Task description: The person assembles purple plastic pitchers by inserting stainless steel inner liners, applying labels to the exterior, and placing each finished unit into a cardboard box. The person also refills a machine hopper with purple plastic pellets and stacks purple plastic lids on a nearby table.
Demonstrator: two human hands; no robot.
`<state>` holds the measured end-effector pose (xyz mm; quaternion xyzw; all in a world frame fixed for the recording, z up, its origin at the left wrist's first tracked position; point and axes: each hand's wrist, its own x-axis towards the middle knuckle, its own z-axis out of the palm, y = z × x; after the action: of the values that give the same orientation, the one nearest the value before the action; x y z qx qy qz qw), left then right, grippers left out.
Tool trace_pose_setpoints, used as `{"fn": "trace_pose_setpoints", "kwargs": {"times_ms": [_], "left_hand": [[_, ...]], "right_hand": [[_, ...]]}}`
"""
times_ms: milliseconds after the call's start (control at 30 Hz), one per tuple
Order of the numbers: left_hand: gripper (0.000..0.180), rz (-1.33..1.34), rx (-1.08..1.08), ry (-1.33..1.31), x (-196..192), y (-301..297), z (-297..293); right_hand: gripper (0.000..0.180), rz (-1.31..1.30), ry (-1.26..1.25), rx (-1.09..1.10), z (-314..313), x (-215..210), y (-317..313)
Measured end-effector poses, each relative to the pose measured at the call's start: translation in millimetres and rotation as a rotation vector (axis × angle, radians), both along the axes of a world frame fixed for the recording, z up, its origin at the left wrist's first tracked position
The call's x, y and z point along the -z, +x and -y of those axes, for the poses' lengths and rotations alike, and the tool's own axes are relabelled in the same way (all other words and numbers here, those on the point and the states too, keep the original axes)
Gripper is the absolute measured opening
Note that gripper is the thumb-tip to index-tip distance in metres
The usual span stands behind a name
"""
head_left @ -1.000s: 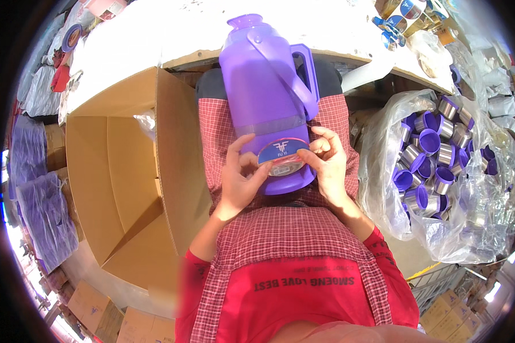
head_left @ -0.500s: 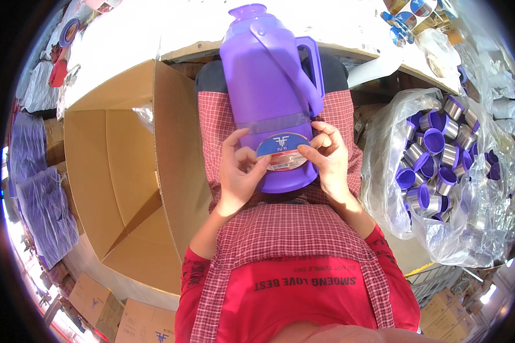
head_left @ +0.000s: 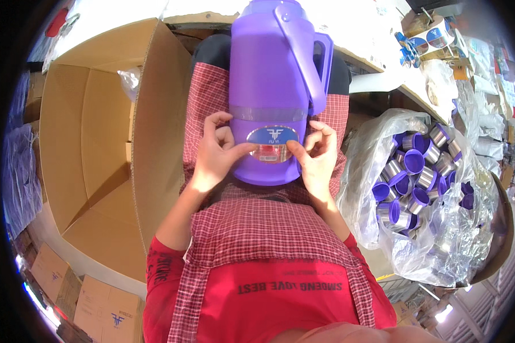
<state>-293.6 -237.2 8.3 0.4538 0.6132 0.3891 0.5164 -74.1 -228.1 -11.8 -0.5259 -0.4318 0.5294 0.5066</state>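
Observation:
A large purple thermos jug (head_left: 272, 74) with a side handle (head_left: 326, 68) and a swing handle stands between my knees, its base toward me. An oval blue, white and red label (head_left: 272, 137) lies on the lower part of its body. My left hand (head_left: 216, 151) is at the label's left edge, thumb tip touching it, with the other fingers bent and apart from the thumb. My right hand (head_left: 317, 154) presses its thumb on the label's right side; its fingers are curled beside the jug, also apart from the thumb. A paler band crosses the jug above the label.
An open cardboard box (head_left: 91, 143) stands at my left. To the right, a clear plastic bag (head_left: 360, 188) holds several steel cups with purple rims (head_left: 414, 162). A white worktable (head_left: 200, 7) lies ahead, with a roll of labels (head_left: 435, 37) at its right. Closed cartons (head_left: 106, 308) stand behind left.
Both thumbs now lie against the label's edges, and the label sits flatter on the jug. The view has shifted, so the box and the bag appear further left.

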Motion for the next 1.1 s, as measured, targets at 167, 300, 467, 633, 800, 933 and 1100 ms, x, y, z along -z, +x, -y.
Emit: {"fn": "trace_pose_setpoints", "kwargs": {"times_ms": [167,300,467,633,800,933,1100], "left_hand": [[0.048,-0.060,-0.287,0.045,2.4,-15.9,-2.8],[0.070,-0.569,0.336,0.804,9.1,8.1,8.5],[0.083,-0.710,0.415,0.686,27.5,13.7,13.0],[0.086,-0.895,0.452,0.323,26.0,-20.8,14.9],[0.058,-0.590,0.007,0.421,-17.4,-46.3,-59.9],[0.057,-0.124,-0.076,0.457,-50.3,-41.7,-195.7],[0.070,-0.082,0.059,-0.169,-44.8,-3.2,-298.8]], "right_hand": [[0.048,0.262,-0.008,0.177,-15.5,-16.8,14.5],[0.078,0.811,0.855,-0.318,-0.2,-37.1,-1.7],[0.097,0.927,0.702,-0.628,1.1,-8.7,-5.0],[0.105,0.952,0.447,-0.515,3.3,24.9,50.4],[0.075,1.215,0.300,0.004,18.2,29.3,184.8],[0.074,1.633,-0.095,0.363,40.5,58.8,325.9],[0.083,1.598,-0.934,0.280,125.7,118.4,363.7]]}}
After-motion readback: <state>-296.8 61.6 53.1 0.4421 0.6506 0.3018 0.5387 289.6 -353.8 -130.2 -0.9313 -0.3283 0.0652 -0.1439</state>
